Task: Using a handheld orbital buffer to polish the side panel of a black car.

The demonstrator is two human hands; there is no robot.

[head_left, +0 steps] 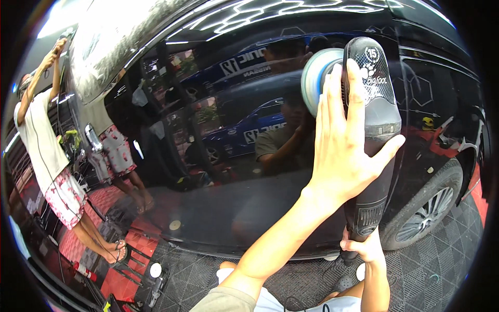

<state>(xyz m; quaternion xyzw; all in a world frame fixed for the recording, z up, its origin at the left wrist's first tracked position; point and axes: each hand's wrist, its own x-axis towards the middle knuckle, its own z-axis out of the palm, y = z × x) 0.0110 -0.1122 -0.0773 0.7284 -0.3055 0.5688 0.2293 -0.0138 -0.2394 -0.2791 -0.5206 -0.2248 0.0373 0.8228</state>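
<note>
A black car polisher (378, 122) stands nearly upright against the glossy dark car panel (244, 195), its round pale pad (316, 78) facing the paint. Whether the pad touches the panel is hard to tell. My left hand (343, 151) lies flat over the polisher's upper body, fingers stretched toward the head and thumb spread to the right. Below, my right hand (366, 247) is wrapped round the lower end of the handle; some of its fingers are hidden behind the tool. The panel mirrors a blue car and the room's lights.
At the left, a co-worker (47, 130) stands on a black step stool (130, 268), arms raised with a corded tool. A car wheel (426, 218) is at the right. Several items, including a round white pad (155, 270), lie near the stool. Patterned grey tiles (426, 275) cover the floor.
</note>
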